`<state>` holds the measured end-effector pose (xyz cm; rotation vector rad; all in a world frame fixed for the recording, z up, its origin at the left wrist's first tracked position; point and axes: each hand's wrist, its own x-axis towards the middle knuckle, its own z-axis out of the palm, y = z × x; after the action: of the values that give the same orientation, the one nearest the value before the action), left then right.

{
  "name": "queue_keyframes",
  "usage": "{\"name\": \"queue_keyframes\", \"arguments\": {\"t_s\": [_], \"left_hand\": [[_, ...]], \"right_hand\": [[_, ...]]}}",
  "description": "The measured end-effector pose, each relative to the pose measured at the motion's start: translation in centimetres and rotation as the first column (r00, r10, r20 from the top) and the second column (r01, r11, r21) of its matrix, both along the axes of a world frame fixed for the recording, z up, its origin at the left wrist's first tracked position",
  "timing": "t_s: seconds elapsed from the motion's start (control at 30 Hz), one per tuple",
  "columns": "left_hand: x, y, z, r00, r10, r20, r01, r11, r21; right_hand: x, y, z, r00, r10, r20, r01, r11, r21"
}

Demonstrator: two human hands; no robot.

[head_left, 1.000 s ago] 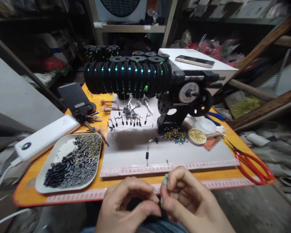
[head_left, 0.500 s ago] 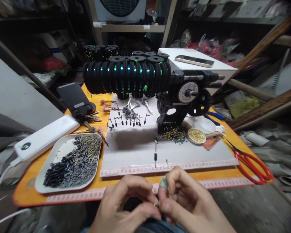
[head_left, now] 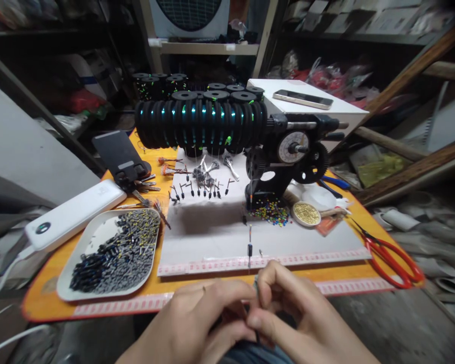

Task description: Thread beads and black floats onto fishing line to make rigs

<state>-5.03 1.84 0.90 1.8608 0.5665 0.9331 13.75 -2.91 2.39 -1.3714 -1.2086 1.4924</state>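
My left hand (head_left: pixel 208 313) and my right hand (head_left: pixel 293 308) meet low in front of the table's near edge, fingertips pinched together. Whatever they pinch is too small and too covered to make out. A pale green scrap (head_left: pixel 256 284) shows at the right fingers. Just beyond the hands, a small black cylinder (head_left: pixel 249 249) hangs on a thin line, with a slim orange-and-grey piece above it. Farther back stands a black machine (head_left: pixel 200 125) with a row of spools wound in shiny blue-green line. Several small black weights (head_left: pixel 198 193) dangle below it.
A white tray (head_left: pixel 111 215) of grey and black small parts lies left, beside a white power bank (head_left: pixel 74 212) and a phone stand (head_left: pixel 117 151). Right are colored beads (head_left: pixel 271 212), a dish of gold beads (head_left: pixel 306 214) and red-handled scissors (head_left: pixel 392 260). A phone (head_left: pixel 302 99) rests on a white box.
My left hand has closed in toward the right, its fingers now pressed to the right fingertips. The hanging black cylinder has shifted slightly right.
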Motion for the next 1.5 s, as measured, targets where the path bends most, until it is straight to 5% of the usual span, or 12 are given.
{"name": "queue_keyframes", "arguments": {"t_s": [0.13, 0.23, 0.43, 0.67, 0.77, 0.9, 1.0, 1.1, 1.37, 1.5], "left_hand": [[0.1, 1.0, 0.3, 0.981, -0.164, -0.106, 0.183, 0.960, 0.213], [0.6, 1.3, 0.0, 0.986, -0.166, 0.032, 0.159, 0.975, 0.156], [1.1, -0.2, -2.2, 0.967, 0.137, 0.216, -0.092, 0.974, -0.208], [1.4, -0.5, -3.2, 0.935, 0.216, 0.280, -0.182, 0.973, -0.144], [1.9, -0.3, -3.0, 0.927, 0.243, 0.285, -0.223, 0.970, -0.099], [3.0, 0.0, -2.5, 0.940, 0.205, 0.273, -0.247, 0.960, 0.132], [3.8, 0.7, -1.7, 0.988, 0.034, 0.150, -0.089, 0.922, 0.377], [4.1, 1.7, -0.6, 0.998, -0.003, 0.061, -0.028, 0.864, 0.503], [2.7, 3.1, 1.1, 0.999, -0.040, -0.025, 0.047, 0.833, 0.552], [2.5, 2.7, 1.1, 0.999, -0.001, 0.041, -0.018, 0.887, 0.462]], "right_hand": [[0.1, 0.3, 0.2, 0.997, 0.053, -0.053, -0.053, 0.999, -0.006], [0.1, 0.1, 0.2, 0.999, 0.034, -0.005, -0.034, 0.996, 0.083], [0.2, -1.1, -0.3, 0.916, -0.139, 0.377, -0.038, 0.904, 0.426], [-0.1, -1.0, -1.2, 0.808, -0.340, 0.482, -0.110, 0.717, 0.689], [0.1, -1.0, -0.7, 0.801, -0.365, 0.474, -0.119, 0.679, 0.725], [0.5, -1.1, 0.5, 0.847, -0.335, 0.413, -0.028, 0.747, 0.664], [1.0, -1.0, 1.6, 0.880, -0.283, 0.382, -0.015, 0.787, 0.617], [1.8, -0.7, 2.5, 0.868, -0.230, 0.440, -0.083, 0.806, 0.585], [2.8, -0.1, 3.9, 0.797, -0.163, 0.581, -0.224, 0.814, 0.536], [2.3, 0.2, 3.0, 0.896, -0.183, 0.404, -0.065, 0.847, 0.527]]}}
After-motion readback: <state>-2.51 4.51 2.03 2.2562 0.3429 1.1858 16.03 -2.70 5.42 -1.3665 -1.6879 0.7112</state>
